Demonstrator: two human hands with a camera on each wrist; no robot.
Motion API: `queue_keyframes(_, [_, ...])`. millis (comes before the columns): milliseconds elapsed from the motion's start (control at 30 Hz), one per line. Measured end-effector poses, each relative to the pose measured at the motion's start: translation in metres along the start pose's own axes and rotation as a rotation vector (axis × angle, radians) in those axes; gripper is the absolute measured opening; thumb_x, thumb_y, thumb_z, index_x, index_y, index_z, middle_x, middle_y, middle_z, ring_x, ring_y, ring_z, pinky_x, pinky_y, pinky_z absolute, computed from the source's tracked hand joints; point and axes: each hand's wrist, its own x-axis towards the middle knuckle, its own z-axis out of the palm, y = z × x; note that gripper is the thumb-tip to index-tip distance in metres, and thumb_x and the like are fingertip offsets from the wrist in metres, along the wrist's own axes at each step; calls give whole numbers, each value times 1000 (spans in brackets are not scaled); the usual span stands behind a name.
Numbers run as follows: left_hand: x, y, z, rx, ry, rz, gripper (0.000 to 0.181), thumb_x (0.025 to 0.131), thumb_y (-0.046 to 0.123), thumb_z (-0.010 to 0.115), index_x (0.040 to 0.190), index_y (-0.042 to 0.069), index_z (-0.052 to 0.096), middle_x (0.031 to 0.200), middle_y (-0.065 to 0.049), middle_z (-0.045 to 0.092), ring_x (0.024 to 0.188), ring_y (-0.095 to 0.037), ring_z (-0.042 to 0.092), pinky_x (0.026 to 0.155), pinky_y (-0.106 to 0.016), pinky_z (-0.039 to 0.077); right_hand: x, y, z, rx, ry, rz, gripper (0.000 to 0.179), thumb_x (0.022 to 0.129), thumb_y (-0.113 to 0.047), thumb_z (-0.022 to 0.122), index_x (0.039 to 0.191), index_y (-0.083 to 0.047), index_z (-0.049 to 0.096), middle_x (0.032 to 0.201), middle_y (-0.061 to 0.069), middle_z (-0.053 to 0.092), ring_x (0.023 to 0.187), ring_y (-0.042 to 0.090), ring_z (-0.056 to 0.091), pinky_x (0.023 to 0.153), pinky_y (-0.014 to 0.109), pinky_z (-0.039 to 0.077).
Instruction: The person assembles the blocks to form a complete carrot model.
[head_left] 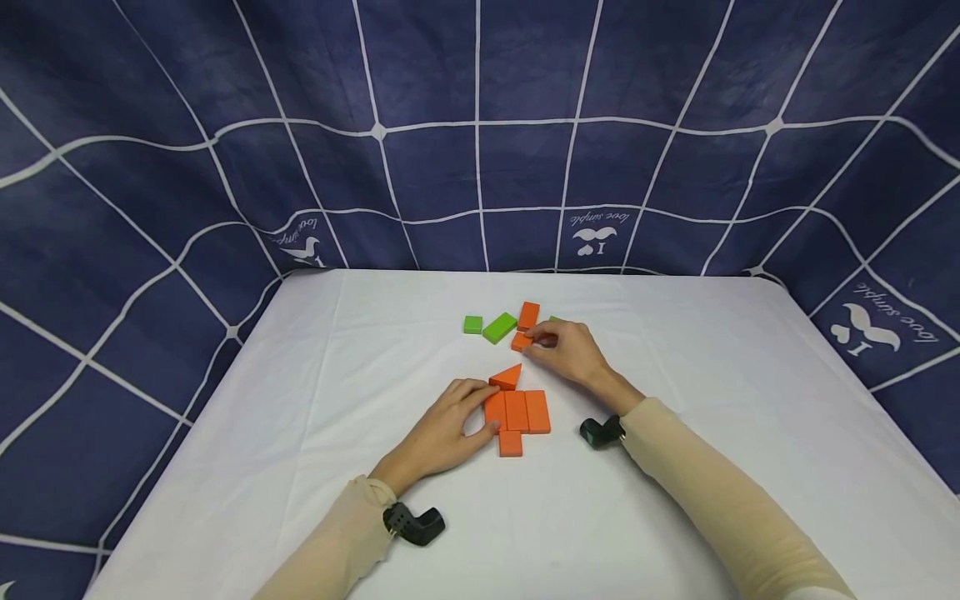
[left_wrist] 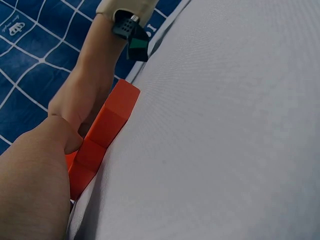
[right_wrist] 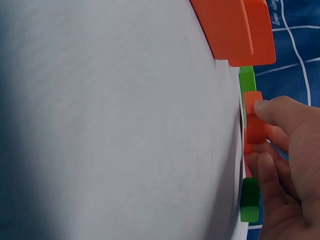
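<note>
My right hand [head_left: 567,352] pinches a small orange block [right_wrist: 255,117] between thumb and fingers, at the near end of an upright-lying orange rectangular block [head_left: 528,315]. Nearer to me, three orange rectangular blocks [head_left: 516,411] lie side by side. An orange triangular block [head_left: 506,377] sits at their far edge and an orange square block [head_left: 511,443] at their near edge. My left hand [head_left: 446,425] rests at the left of this group, fingertips at the leftmost block's far corner and thumb by its near corner.
Left of the far orange block lie a green rectangular block [head_left: 500,327] and a small green square block [head_left: 472,325]. Another green block [head_left: 556,318] is mostly hidden behind my right hand. A white cloth [head_left: 360,350] covers the table, with a blue checked curtain [head_left: 427,175] behind.
</note>
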Motion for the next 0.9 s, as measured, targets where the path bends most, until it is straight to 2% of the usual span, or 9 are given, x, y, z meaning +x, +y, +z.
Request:
queue_keyframes(333, [0,1,-1,4,-6,-10,53,100,36,64,145,11,59,141,0,57,133,-16,48,117,-38,42,-5,3,-6,74,51,-11,31,89,-21,81,116,-6,77,116,11,75,100,22,74,92,38,60])
queue_keyframes(567, [0,1,0,6,-7,-11,53,100,37,65,146,11,58,141,1,56,134,-15,48,117,-38,42,-11,0,-11,87,58,-21,32,88,-20,82,116,-6,77,116,11,75,101,24,73,94,41,59])
queue_keyframes(900, [0,2,0,2,-11,-16,53,99,36,65,146,11,58,141,0,56,134,-16,48,117,-38,42,-31,-12,-22,123,48,-67,31,88,-17,82,117,-8,76,115,9,75,105,26,74,94,44,60])
